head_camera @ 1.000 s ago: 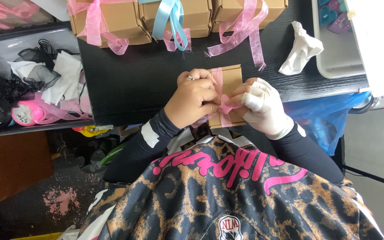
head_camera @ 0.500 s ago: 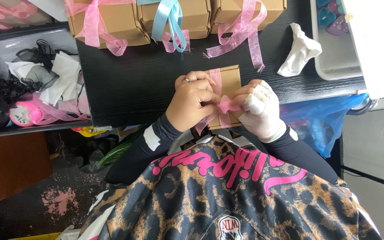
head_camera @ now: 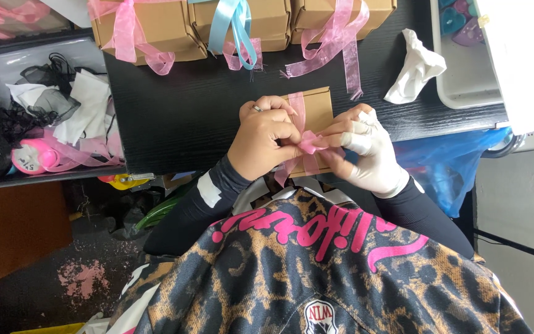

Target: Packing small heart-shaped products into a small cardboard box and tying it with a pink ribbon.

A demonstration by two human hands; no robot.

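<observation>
Small brown box (head_camera: 317, 110) at centre of frame, on near edge of black bench (head_camera: 180, 111). Left hand (head_camera: 266, 137) and gloved right hand (head_camera: 366, 154): fingers pinched on pink ribbon (head_camera: 309, 143) knot over box. Ribboned boxes (head_camera: 156, 28) along upper edge; white cloth (head_camera: 416, 69) upper right.

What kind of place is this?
Probably a gift-wrapping or craft worktable: ribboned boxes line the back, ribbon scraps pile beside it, and both hands, left and right, tie a bow on a box.

Matt brown cardboard box (head_camera: 317, 111); sheer, glossy pink ribbon (head_camera: 309, 143); black table (head_camera: 174, 111) with grained matt finish; crumpled white paper tissue (head_camera: 416, 67).
</observation>
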